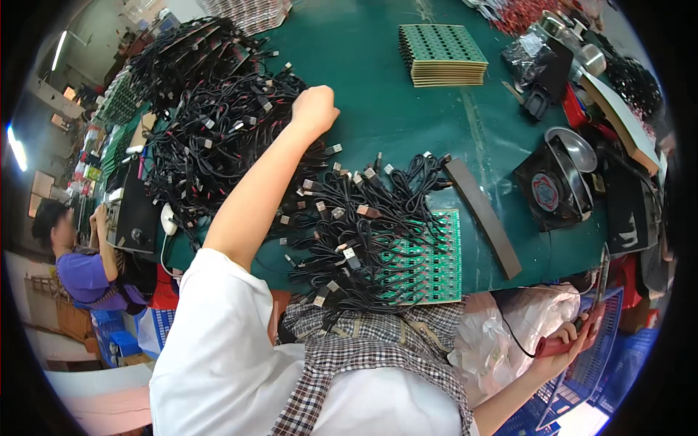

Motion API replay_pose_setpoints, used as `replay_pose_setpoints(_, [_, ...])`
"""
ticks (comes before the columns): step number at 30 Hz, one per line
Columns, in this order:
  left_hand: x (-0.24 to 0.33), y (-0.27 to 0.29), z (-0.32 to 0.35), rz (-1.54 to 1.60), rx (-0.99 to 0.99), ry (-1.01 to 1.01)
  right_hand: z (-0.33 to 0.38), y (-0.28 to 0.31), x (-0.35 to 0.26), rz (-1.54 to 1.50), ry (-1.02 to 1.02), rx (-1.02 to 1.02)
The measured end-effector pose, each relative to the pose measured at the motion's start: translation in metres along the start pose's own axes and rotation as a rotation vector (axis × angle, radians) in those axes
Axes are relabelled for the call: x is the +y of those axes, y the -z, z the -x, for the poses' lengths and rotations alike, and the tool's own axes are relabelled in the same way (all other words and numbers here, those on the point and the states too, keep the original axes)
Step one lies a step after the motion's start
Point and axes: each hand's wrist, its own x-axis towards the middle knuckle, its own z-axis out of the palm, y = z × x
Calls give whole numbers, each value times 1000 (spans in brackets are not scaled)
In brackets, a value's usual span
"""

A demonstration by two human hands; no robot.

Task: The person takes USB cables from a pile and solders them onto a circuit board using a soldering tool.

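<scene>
My left hand [314,110] reaches across the bench, closed like a fist, at the right edge of a big heap of black USB cables [218,138]. Whatever its fingers hold, if anything, is hidden. Low on the right, my right hand [567,343] grips a soldering iron [592,320] by its red handle, metal end upward, black cord trailing. In front of me lies a green circuit board panel [443,265]. Many black cables with USB plugs [349,225] run from its rows and bunch to its left.
A dark flat bar [483,218] lies right of the panel. Farther back stands a stack of board panels [443,54]. A small fan unit [549,185] and metal bowl [572,149] sit at right. Another person [87,269] works at far left. Blue crates [589,363] stand below right.
</scene>
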Motion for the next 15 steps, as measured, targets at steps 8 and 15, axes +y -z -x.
replay_pose_setpoints(8, [1, -9, -7, 436, -110, -80, 24, -13, -11, -54, 9, 18])
replay_pose_setpoints(15, [56, 24, 25, 886, -348, -99, 42, -27, -19, 262, 149, 130])
